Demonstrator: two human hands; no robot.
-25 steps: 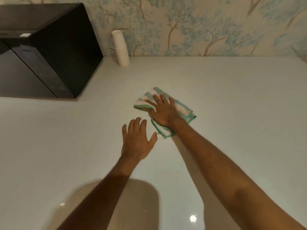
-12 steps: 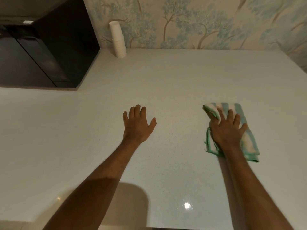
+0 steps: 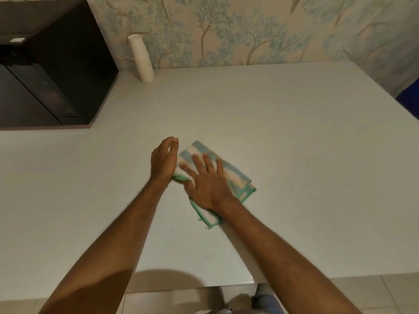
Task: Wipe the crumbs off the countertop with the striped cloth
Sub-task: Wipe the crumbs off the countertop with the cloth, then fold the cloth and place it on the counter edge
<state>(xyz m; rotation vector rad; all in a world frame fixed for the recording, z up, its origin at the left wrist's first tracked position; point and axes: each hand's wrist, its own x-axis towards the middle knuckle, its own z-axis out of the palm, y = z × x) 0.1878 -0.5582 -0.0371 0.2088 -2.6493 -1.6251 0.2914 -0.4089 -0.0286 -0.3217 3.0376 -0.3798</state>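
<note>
Striped cloth (image 3: 229, 175) lay folded flat mid-countertop (image 3: 294, 137), green-edged, corner toward the near edge. Right hand (image 3: 208, 184) pressed on it palm down, fingers spread, not gripping. Left hand (image 3: 163, 160) stood on edge just beside the cloth's left side, fingers together and cupped, touching its green hem. Crumbs too small to tell. Stack of paper cups (image 3: 141, 57) at back wall, black appliance (image 3: 52, 71) far left.

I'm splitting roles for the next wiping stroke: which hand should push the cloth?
The right hand: it lies flat, fingers spread, on the striped cloth. The left hand stands on edge beside it, cupped like a barrier.
</note>
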